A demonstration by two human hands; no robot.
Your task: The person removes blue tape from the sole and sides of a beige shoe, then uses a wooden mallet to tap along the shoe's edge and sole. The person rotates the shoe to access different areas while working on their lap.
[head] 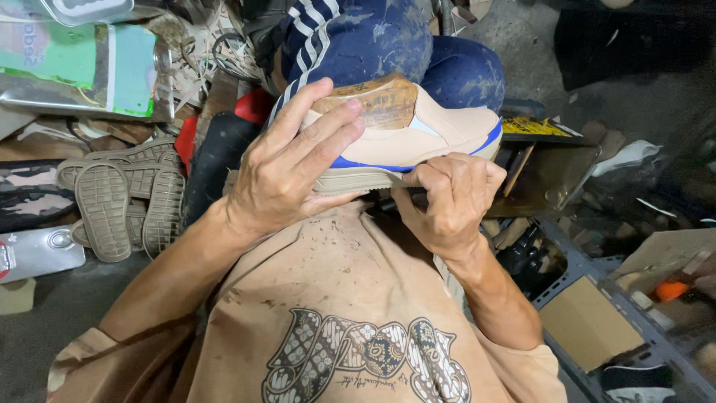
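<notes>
Shoe: beige slip-on shoe (440,130) with a blue stripe, stretched over a wooden form (369,101), held sideways on the person's knee (373,37) in stained blue trousers, its pale sole (350,179) facing the body.
Left hand: left hand (287,168) wrapped over the heel end, fingers clamped across the wooden form and the upper.
Right hand: right hand (451,198) curled shut on the sole's edge near mid-shoe, knuckles up; whether it pinches a small tool cannot be told.
Risk, slipping: the shoe rests only on a rounded knee, so a loosened left grip would likely let it roll off to the floor.
Risk, edge: uneven pressure along the rim could probably leave the sole crooked against the blue stripe, or mark the clean upper with dirty fingers.
Spare soles: stack of tan ribbed soles (123,198) lying tread up, left of the left forearm.
Green packet: flat green and white packet (71,63) at top left, resting on a metal tray.
Yellow label: yellow strip with dark print (533,127) behind the toe, atop a dark box.
Cardboard: plain brown cardboard sheet (589,321) on a grey metal rack, lower right.
</notes>
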